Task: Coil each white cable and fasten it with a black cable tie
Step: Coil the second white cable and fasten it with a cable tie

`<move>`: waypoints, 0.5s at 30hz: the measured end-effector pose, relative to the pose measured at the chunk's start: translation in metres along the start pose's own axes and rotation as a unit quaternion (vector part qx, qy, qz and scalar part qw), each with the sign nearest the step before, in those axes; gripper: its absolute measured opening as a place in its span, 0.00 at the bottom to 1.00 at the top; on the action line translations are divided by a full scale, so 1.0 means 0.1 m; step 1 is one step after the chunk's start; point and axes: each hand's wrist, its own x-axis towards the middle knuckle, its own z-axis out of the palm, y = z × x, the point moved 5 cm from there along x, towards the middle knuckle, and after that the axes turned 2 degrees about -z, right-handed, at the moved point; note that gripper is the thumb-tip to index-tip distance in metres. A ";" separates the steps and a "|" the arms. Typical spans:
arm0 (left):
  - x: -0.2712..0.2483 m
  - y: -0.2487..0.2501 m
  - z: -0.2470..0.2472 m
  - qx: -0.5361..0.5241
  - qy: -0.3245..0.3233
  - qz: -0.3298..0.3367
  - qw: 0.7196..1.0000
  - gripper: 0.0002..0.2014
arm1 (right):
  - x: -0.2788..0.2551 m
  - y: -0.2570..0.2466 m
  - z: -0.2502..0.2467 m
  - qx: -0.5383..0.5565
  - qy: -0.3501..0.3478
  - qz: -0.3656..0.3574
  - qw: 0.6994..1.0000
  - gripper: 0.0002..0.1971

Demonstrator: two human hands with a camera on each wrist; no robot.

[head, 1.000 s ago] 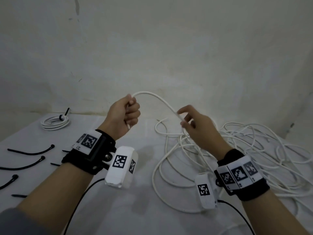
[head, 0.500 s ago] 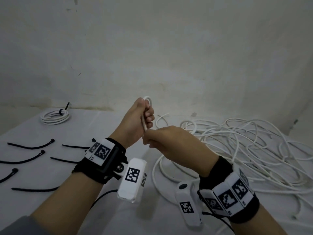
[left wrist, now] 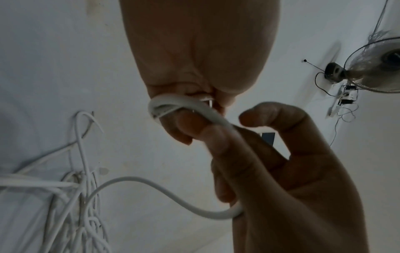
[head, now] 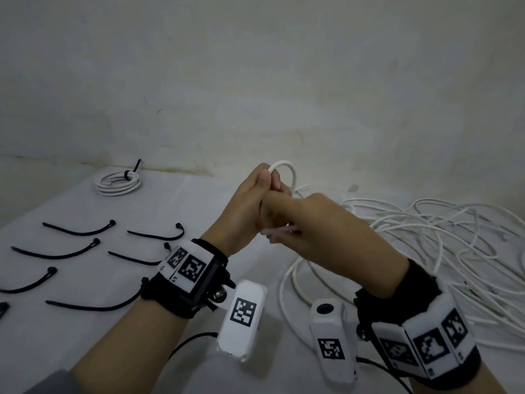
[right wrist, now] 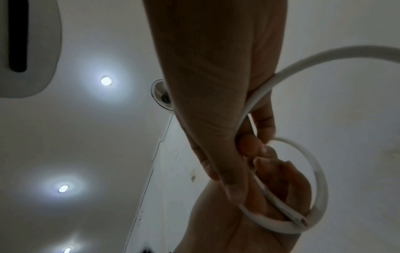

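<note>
Together, the left hand (head: 250,200) and right hand (head: 318,231) clamp curled fingers round a smooth, round white cable (head: 287,167) looping above them.

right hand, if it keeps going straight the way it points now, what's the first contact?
Likely the left hand. The right hand points up and left in the head view, its fingertips already against the left hand's fingers where both pinch the white cable. No free gap shows between them, though depth there is hard to judge.
</note>
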 end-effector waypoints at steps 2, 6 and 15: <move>0.00 -0.04 0.01 -0.005 0.002 -0.013 1.000 0.16 | 0.00 0.09 -0.09 0.025 0.047 0.011 0.999 0.11; 0.01 -0.04 0.04 -0.041 -0.019 -0.009 0.999 0.15 | -0.06 0.25 -0.30 0.061 0.169 0.019 0.984 0.09; -0.02 0.01 0.13 -0.042 -0.084 0.025 0.995 0.16 | -0.13 0.34 -0.38 0.047 0.343 0.054 0.937 0.13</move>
